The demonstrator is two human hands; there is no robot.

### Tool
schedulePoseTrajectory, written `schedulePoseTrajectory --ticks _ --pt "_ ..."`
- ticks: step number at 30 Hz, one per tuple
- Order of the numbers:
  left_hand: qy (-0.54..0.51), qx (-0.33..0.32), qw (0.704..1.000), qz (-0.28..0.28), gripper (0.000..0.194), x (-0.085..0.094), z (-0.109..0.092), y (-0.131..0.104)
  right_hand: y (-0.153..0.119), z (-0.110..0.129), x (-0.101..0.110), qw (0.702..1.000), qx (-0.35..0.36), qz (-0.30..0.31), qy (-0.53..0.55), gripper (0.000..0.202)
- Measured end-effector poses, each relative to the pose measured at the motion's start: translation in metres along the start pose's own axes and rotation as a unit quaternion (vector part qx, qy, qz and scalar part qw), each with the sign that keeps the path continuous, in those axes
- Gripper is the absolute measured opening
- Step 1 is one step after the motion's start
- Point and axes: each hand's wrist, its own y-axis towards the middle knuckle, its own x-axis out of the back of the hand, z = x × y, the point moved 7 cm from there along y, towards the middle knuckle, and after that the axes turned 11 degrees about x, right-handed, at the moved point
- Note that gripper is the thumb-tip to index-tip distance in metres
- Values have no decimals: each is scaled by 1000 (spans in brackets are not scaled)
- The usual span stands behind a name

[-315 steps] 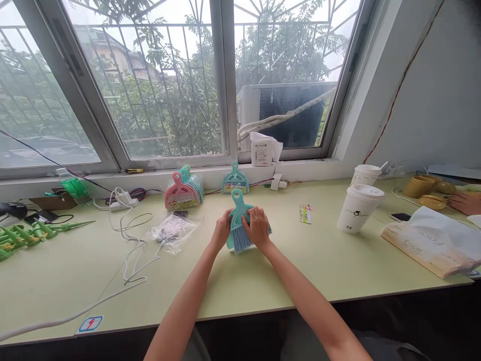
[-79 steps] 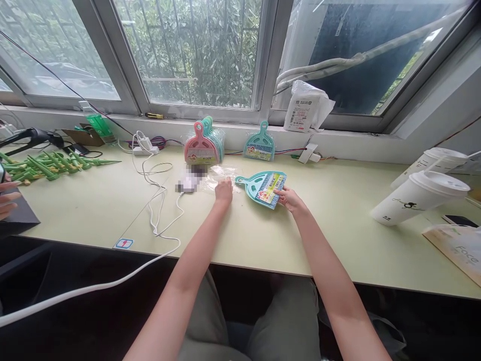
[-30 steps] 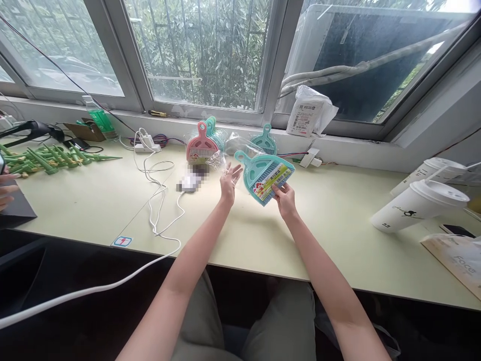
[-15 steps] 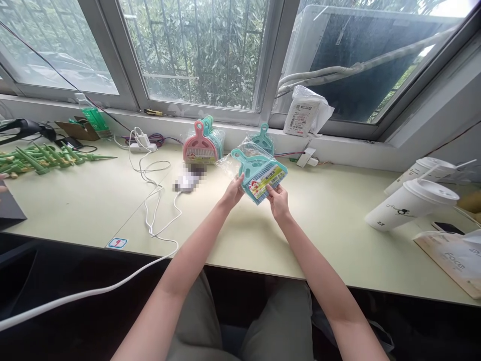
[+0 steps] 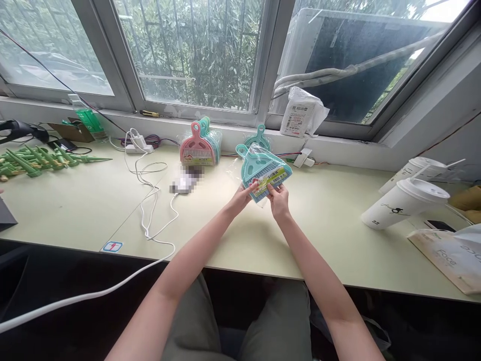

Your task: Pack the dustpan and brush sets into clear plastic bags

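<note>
One mint dustpan-and-brush set (image 5: 259, 161), tilted, handle to the upper left, apparently raised over the pale table (image 5: 338, 240). One yellow-green label (image 5: 272, 177), across its lower part, printed side up. One clear film (image 5: 235, 171), loose at the set's left and over its top; whether it encloses the whole, we cannot tell. One left hand (image 5: 240, 199), fingers grasping the lower left edge, thumb by the label's end. One right hand (image 5: 280, 201), fingers pinching the lower edge, thumb on the front. Handling, in our judgement: we do best to keep one hand firm on the stiff pan while the other works any slack, to smooth the film evenly rather than tug one corner, and to press lightly near the blue bristles (image 5: 259, 172), which may bend. Behind: one pink set (image 5: 196, 146), apart from our hands.
</note>
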Motion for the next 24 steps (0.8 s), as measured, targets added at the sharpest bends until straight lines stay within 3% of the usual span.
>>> schedulePoseTrajectory --ticks 3,6,11,13,17,21,24 --pt "-4 -17 999 -30 42 6 -8 -1 -1 -3 -4 1000 -10 23 -4 45" --pt "10 3 1000 -25 44 6 -6 -3 0 -1 -4 1000 -6 26 -5 45" --pt "51 97 991 76 46 -12 9 -8 3 9 0 1000 20 8 13 46" --pt "32 73 993 84 46 -13 0 -8 4 11 0 999 21 7 26 46" --pt "-44 -10 998 38 55 2 -32 -11 1 5 -7 998 -13 44 41 44" --pt "-99 12 994 54 82 3 -48 -22 -3 -4 -16 993 -56 95 42 43" --pt "-117 9 991 57 89 2 -59 -30 -4 -3 -18 991 -54 106 55 42"
